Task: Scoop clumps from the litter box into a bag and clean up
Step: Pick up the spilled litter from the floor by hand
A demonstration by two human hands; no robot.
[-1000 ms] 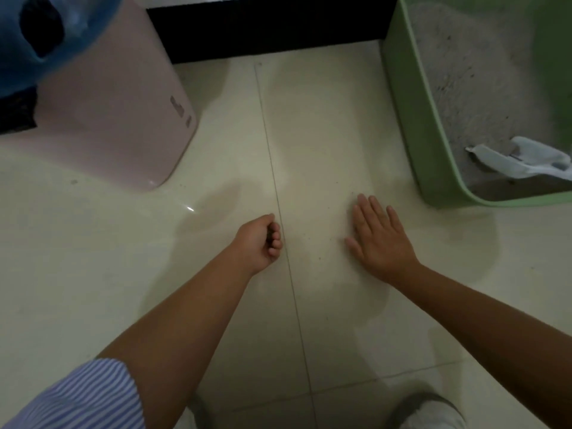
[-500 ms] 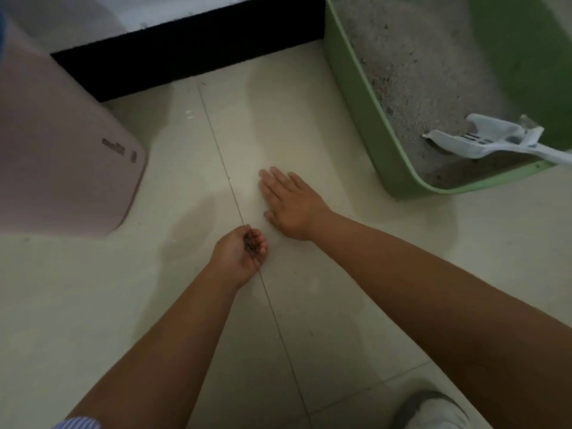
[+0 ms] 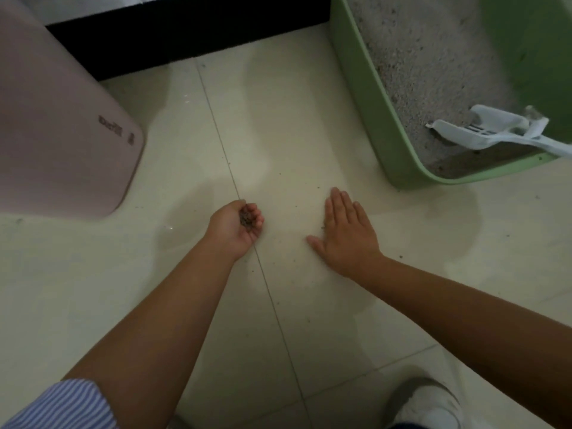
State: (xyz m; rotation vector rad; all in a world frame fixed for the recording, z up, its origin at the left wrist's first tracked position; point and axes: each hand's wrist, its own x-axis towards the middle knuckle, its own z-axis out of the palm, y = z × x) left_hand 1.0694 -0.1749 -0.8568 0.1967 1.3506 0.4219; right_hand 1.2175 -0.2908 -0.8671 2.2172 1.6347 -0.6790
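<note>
The left hand [image 3: 236, 226] cups dark litter grains [image 3: 246, 218] in curled fingers; the right hand [image 3: 346, 235] lies flat on the floor [image 3: 278, 144] (scattered specks around it), near the green litter box [image 3: 365, 97].

Open floor [image 3: 278, 119] runs left of the green litter box [image 3: 365, 97] as far as the pink bin [image 3: 62, 125]; a dark baseboard [image 3: 185, 35] closes it behind, and a white scoop [image 3: 483, 134] lies inside the box.

A home: tiled floor [image 3: 309, 119], green litter box [image 3: 365, 97], pink bin [image 3: 62, 134].
</note>
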